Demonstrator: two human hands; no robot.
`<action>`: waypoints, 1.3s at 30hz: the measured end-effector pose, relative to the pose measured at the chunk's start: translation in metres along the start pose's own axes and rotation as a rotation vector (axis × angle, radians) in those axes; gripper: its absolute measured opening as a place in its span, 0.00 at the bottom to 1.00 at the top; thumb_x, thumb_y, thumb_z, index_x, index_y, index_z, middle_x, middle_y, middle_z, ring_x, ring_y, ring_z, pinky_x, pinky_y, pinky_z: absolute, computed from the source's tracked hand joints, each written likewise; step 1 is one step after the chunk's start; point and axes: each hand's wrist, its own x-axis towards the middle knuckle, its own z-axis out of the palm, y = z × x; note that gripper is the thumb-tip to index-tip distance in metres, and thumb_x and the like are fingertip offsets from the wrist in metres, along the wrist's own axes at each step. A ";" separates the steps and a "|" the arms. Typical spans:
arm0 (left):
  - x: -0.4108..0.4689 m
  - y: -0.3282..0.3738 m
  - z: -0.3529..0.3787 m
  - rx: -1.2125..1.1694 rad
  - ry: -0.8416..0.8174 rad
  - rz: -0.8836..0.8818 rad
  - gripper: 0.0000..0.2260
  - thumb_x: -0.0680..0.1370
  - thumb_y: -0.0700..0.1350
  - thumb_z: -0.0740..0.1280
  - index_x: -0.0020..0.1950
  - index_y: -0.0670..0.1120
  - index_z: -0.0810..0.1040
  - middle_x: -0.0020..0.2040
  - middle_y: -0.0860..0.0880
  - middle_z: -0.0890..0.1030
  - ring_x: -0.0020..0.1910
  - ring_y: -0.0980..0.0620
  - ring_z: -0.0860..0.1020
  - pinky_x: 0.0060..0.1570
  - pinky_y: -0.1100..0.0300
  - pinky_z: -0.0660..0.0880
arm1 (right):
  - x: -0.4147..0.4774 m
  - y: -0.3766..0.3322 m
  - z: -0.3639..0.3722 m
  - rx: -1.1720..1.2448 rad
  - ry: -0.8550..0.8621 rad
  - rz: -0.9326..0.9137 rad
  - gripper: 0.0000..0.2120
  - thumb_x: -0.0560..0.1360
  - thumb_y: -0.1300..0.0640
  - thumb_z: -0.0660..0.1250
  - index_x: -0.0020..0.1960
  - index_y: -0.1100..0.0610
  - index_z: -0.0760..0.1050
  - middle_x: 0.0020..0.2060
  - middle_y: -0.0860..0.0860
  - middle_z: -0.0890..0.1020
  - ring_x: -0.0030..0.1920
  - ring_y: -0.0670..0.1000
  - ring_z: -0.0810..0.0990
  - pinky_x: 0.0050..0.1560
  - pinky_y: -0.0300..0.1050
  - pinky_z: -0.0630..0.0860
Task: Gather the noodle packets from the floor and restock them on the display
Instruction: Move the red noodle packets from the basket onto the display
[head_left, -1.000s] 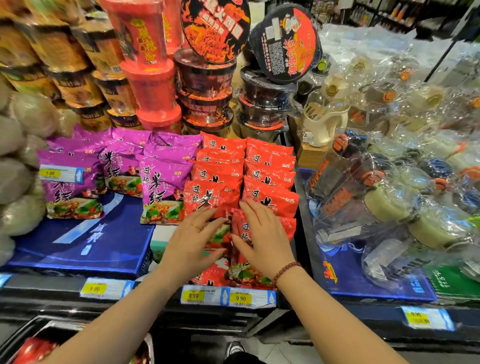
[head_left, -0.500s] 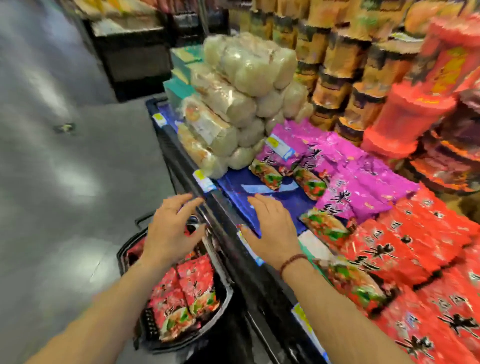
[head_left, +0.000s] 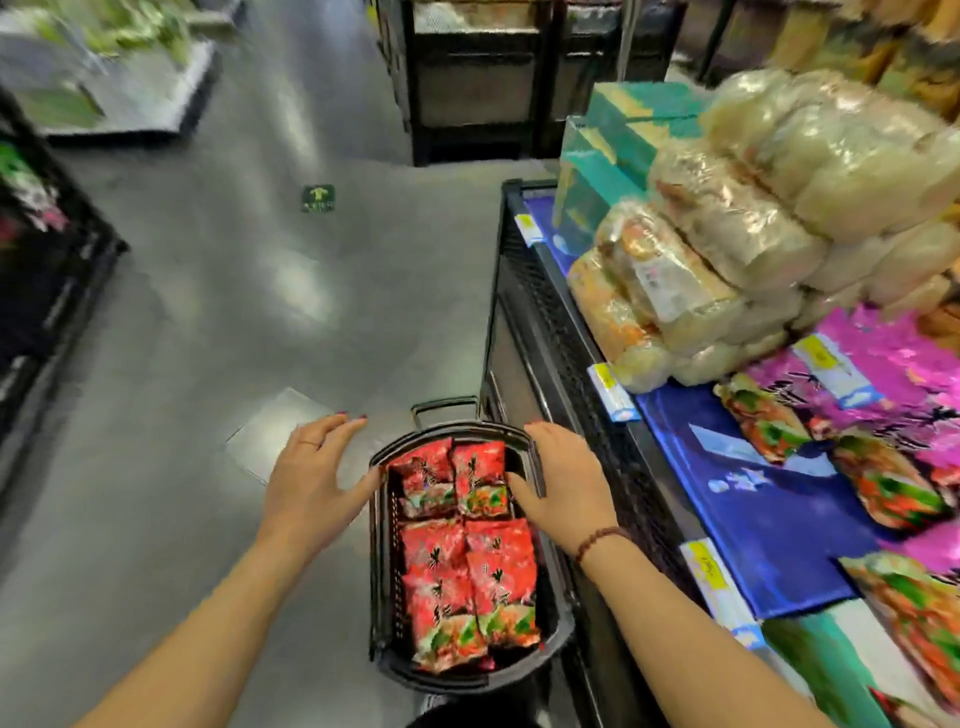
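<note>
Left hand hovering open, fingers spread, at 10 o'clock of basket; right hand open too, hovering over rim at 2 o'clock. Red noodle packets lying in basket on floor, display standing at 3 o'clock

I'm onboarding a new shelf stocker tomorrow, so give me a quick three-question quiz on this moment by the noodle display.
1. True or false: the basket on the floor is empty.
2. Which wrist wears the bead bracelet? A) left B) right C) neither
3. What colour are the noodle packets lying in the basket?

Key: 1 false, it holds packets. 2 B. 3 red.
</note>
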 end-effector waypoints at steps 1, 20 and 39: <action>-0.001 -0.007 0.004 -0.011 0.003 -0.030 0.28 0.70 0.61 0.63 0.63 0.45 0.79 0.60 0.45 0.79 0.60 0.44 0.75 0.60 0.50 0.72 | 0.005 0.000 0.009 0.005 -0.031 0.008 0.28 0.72 0.43 0.64 0.68 0.55 0.69 0.64 0.51 0.74 0.65 0.54 0.71 0.65 0.51 0.69; -0.031 -0.117 0.247 -0.361 -0.145 -0.552 0.28 0.69 0.57 0.68 0.67 0.50 0.74 0.63 0.54 0.73 0.65 0.55 0.69 0.64 0.71 0.60 | 0.090 0.114 0.286 0.292 -0.389 0.401 0.28 0.72 0.57 0.71 0.70 0.48 0.68 0.65 0.54 0.69 0.67 0.55 0.69 0.68 0.51 0.67; 0.026 -0.177 0.445 -0.570 -0.194 -0.599 0.38 0.71 0.43 0.75 0.76 0.57 0.61 0.71 0.48 0.66 0.62 0.62 0.62 0.59 0.74 0.59 | 0.121 0.205 0.425 0.497 -0.276 0.376 0.43 0.70 0.59 0.73 0.72 0.32 0.53 0.65 0.52 0.66 0.59 0.43 0.68 0.61 0.33 0.61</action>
